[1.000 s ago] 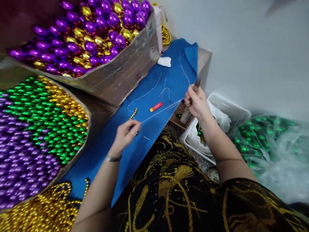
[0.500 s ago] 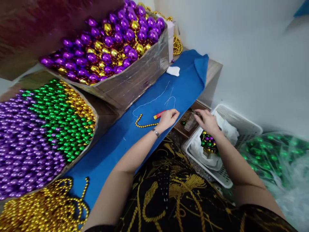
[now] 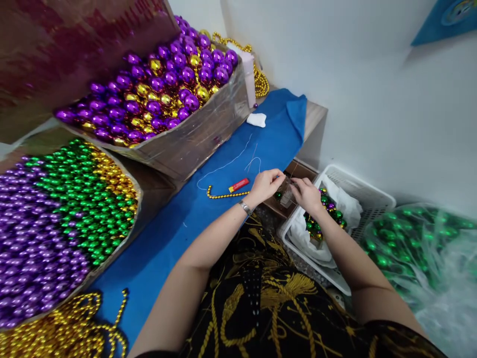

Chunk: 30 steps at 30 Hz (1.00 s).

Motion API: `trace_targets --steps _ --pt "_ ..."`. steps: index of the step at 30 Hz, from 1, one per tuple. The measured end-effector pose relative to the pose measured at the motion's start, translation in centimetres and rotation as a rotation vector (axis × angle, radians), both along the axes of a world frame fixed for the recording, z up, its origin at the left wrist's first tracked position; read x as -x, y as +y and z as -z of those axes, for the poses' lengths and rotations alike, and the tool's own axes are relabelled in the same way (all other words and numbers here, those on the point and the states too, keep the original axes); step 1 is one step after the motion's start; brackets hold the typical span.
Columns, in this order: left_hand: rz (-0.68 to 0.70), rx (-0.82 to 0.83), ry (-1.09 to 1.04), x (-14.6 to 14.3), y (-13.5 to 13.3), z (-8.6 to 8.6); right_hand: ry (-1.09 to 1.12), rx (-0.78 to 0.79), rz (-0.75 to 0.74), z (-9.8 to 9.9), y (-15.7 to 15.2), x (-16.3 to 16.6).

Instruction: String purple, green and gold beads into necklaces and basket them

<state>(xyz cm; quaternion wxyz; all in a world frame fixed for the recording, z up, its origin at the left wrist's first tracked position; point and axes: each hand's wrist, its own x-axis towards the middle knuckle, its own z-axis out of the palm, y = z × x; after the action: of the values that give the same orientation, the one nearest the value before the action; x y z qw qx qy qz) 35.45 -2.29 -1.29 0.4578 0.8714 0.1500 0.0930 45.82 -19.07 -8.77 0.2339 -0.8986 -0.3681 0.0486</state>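
Long blue cloth [image 3: 156, 258] on the light wooden table [image 3: 316, 112] could slide if snagged, dragging what's on it. White perforated plastic basket [image 3: 372, 188], w/ shiny green, purple + gold beads [image 3: 312, 226] inside, is just by R hand [image 3: 308, 195]; a small piece dropped there would prob. vanish among them. Same risk w/ open brown box [image 3: 276, 209] below the fingers, b/c both hands are past the cloth's edge, close tog., w/ no cloth under the tips. Short strand of round gold beads [image 3: 225, 197] lies on the cloth, bent at one end, running toward L hand [image 3: 266, 184]; a hard tug could whip it off or shove the red-and-yellow stick-shaped object [image 3: 238, 185] just beside it. Fine white thread [image 3: 235, 159] lies in loose curves nearby, so it might tangle.

Hard to see: brown box's contents, mostly blocked by hands. Strand's other end is hidden behind L hand; can't tell if it's held. L thumb + index tips look drawn tog., but can't tell what, if anything, they pinch. R fingers are bent, thumb close; poss. something dark + thin betw. them, too small to ID, so grip's unclear.
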Motion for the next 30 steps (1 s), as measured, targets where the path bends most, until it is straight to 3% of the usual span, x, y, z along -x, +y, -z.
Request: trace_targets --steps 5,8,11,14,20,24,26,30 --pt "-0.043 -0.007 -0.028 1.0 0.3 -0.2 0.004 -0.067 0.159 1.1 -1.0 -3.1" --pt "-0.108 0.064 -0.061 2.7 0.8 -0.8 0.001 -0.107 0.161 0.8 -1.1 -3.7" --pt "-0.203 0.221 -0.119 5.5 1.3 -1.6 0.004 -0.174 0.027 -0.2 0.6 -2.3" --pt "-0.34 0.358 -0.198 9.7 2.1 -2.0 -0.032 -0.189 -0.222 -1.4 3.9 -0.1" --pt "-0.769 0.545 -0.321 19.1 4.4 -1.4 -0.276 0.128 -0.655 -2.5 10.6 1.8" --pt "-0.899 0.528 -0.352 22.7 4.9 -1.1 -0.307 0.225 -0.599 -3.0 12.9 -0.3" --pt "-0.913 0.519 -0.348 23.4 4.8 -1.0 -0.324 0.251 -0.552 -3.3 13.6 -1.7" --pt "-0.928 0.534 -0.331 23.9 4.4 -0.5 -0.327 0.322 -0.601 -3.5 14.6 -3.2"
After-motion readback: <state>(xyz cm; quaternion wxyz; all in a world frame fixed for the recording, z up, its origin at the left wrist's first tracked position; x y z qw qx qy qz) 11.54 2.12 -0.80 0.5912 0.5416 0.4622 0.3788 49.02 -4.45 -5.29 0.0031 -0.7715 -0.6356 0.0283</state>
